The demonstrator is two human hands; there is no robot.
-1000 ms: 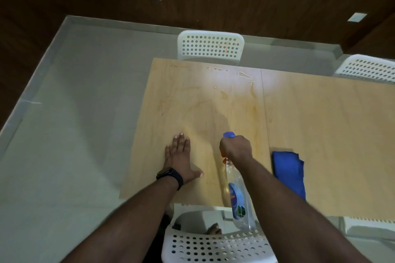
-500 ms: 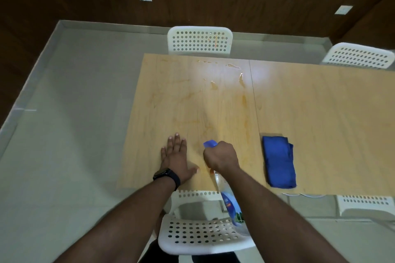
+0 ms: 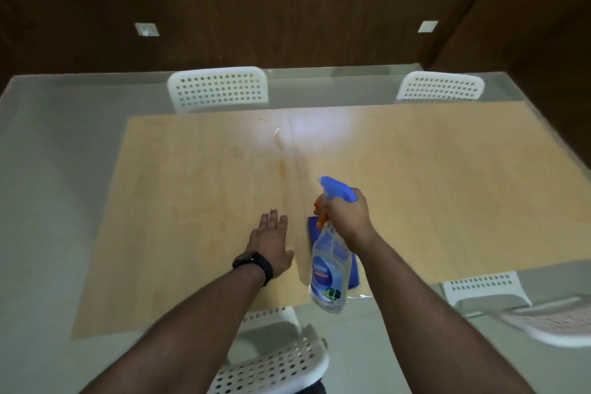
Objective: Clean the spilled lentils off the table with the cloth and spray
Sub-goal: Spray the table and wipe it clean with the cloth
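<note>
Currently right hand (image 3: 347,217) grips the spray bottle (image 3: 329,269) by the neck, nozzle aimed across the table (image 3: 192,201). Left hand (image 3: 270,241) rests flat on the wood, fingers straight. Blue cloth (image 3: 353,275) lies mostly hidden behind the bottle. Orange smears (image 3: 283,166) near the seam.

Support: light wood-grain rectangular table (image 3: 431,189), two panels butted at a seam running front to back near the middle. Glare patch at the far edge by the seam. Orange-brown smear streaks (image 3: 282,166) along the seam's left side, plus a few small wet-looking spots (image 3: 276,130) near the far edge. Folded blue cloth (image 3: 353,275) lies flat near the front edge, just right of the seam, mostly hidden behind a bottle held above it. Left hand (image 3: 271,243) rests palm-down on the top, fingers straight, just left of the seam.
</note>
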